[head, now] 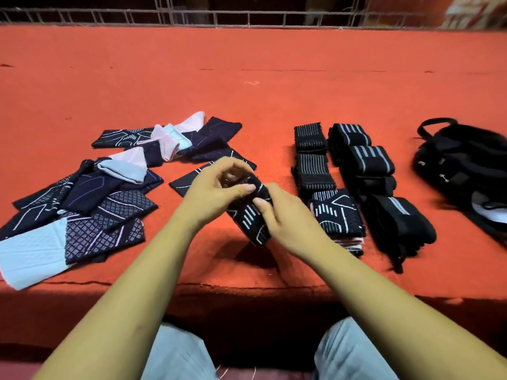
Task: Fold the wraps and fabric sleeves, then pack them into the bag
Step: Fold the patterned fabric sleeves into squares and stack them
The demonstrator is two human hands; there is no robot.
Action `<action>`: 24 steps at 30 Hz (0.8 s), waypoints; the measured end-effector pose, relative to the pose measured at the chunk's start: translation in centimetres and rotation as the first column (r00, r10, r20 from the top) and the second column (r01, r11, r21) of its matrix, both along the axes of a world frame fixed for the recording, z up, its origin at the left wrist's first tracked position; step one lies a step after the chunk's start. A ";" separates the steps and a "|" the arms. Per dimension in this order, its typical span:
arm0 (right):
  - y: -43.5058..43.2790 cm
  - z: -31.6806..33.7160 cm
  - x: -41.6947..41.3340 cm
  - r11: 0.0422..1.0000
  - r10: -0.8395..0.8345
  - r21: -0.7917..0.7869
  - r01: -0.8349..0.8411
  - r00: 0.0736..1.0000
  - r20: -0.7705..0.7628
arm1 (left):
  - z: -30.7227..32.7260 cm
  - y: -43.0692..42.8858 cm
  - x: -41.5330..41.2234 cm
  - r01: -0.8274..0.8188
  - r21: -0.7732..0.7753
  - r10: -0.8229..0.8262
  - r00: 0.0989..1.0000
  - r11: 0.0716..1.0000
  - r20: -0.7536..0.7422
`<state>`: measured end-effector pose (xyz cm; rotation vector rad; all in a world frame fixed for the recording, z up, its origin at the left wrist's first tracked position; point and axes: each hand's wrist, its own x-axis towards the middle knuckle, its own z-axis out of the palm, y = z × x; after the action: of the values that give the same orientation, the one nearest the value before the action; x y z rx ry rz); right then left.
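Both hands (219, 185) work over orange carpet (274, 91) below railing (247, 19).

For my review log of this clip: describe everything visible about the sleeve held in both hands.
The sleeve is dark navy knit fabric with white dashes and angular lines. It looks partly folded into a narrow band, tilted, its far end pinched between the left hand and right hand, its near end hanging low over the orange surface; whether it touches there is unclear. It sits mid-scene, between the loose pile and the folded stack.
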<state>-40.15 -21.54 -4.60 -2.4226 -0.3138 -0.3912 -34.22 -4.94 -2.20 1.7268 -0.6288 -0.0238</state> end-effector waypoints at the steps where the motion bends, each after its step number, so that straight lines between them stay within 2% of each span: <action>1: -0.3 0.1 -0.4 0.999 -0.035 0.028 0.034 0.999 0.024 | 0.1 -0.8 -0.1 -0.030 -0.034 0.030 1.000 0.999 -0.004; 4: -1.1 0.9 -1.4 0.951 -0.166 0.265 0.159 0.986 0.005 | -0.4 -3.8 -0.8 -0.169 -0.174 0.145 0.979 0.970 -0.141; 5: -1.6 1.2 -1.4 0.912 -0.228 0.345 0.221 0.973 -0.021 | -0.6 -4.9 -1.1 -0.172 -0.199 0.130 0.969 0.965 -0.210; 7: -3.1 1.8 -1.2 0.851 -0.342 0.406 0.334 0.938 -0.055 | -1.2 -7.1 -1.7 -0.091 -0.190 0.036 0.961 0.978 -0.275; 9: -4.9 2.2 -1.0 0.821 -0.422 0.398 0.410 0.905 -0.061 | -1.8 -9.2 -2.1 -0.044 -0.164 -0.002 0.964 0.985 -0.267; 13: -8.7 2.4 -1.6 0.801 -0.511 0.346 0.488 0.859 -0.029 | -2.6 -12.4 -1.9 -0.058 -0.148 0.018 0.964 0.987 -0.264; 17: -10.9 1.1 -1.5 0.768 -0.601 0.257 0.586 0.799 -0.025 | -4.0 -15.1 -1.3 -0.074 0.001 0.073 0.983 0.997 -0.167; 20: -11.4 -0.9 -1.4 0.767 -0.617 0.196 0.611 0.786 -0.038 | -6.3 -16.3 -1.4 -0.206 0.167 0.211 0.978 0.964 -0.008; 21: -11.5 -1.7 -1.3 0.765 -0.629 0.154 0.625 0.777 -0.028 | -7.1 -16.6 -1.6 -0.232 0.196 0.235 0.972 0.953 0.003; 24: -11.9 -3.2 -1.1 0.760 -0.639 0.128 0.638 0.768 -0.037 | -8.5 -17.3 -2.6 -0.159 0.127 0.179 0.971 0.979 -0.160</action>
<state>-41.21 -33.45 -7.75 -2.3317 0.5550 -0.6933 -36.83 -22.26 -10.73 1.8610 -0.3582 -0.0881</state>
